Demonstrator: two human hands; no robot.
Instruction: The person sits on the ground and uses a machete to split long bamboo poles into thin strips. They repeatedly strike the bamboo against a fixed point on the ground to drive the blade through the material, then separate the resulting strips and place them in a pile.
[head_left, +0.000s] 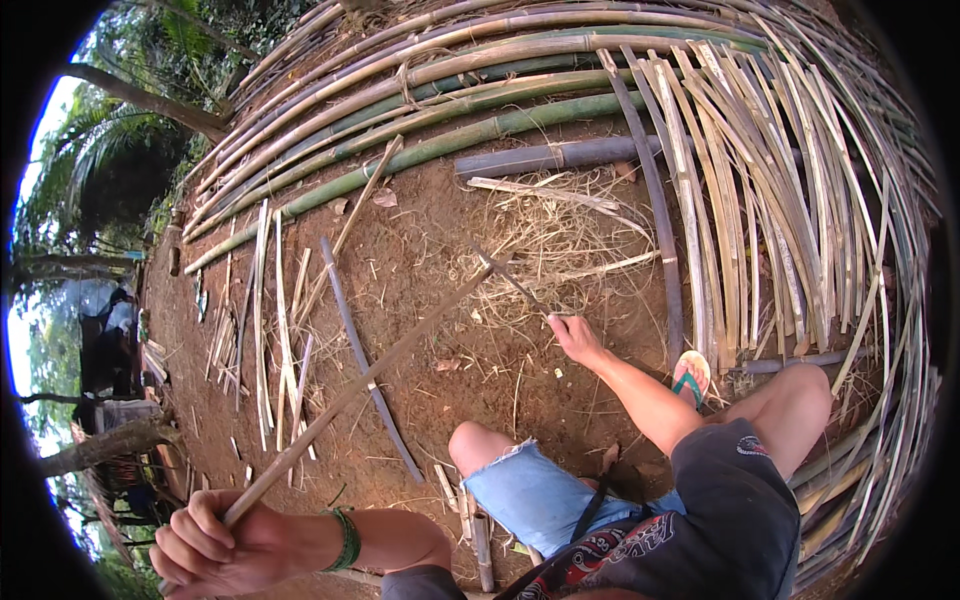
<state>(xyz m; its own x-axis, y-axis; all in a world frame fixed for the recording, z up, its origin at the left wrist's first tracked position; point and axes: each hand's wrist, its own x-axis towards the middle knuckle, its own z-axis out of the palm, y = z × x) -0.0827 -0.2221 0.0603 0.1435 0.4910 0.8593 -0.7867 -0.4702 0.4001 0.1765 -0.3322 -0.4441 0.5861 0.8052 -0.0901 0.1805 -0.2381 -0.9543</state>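
Observation:
My left hand (215, 545), low at the left with a green band on its wrist, grips the near end of a long thin bamboo strip (370, 385). The strip slants up to the right over the brown dirt. My right hand (575, 335) holds the handle of a dark knife (505, 275); its blade crosses the strip's far end near a heap of dry shavings (560, 235). I am sitting on the ground with bare knees (470, 445) raised.
Long green and yellow bamboo poles (420, 110) lie stacked at the back. A fan of split strips (780, 200) covers the right side. Loose slats (270, 320) lie on the left. A sandal (690, 378) is by my right leg. A person (115, 320) stands far left among trees.

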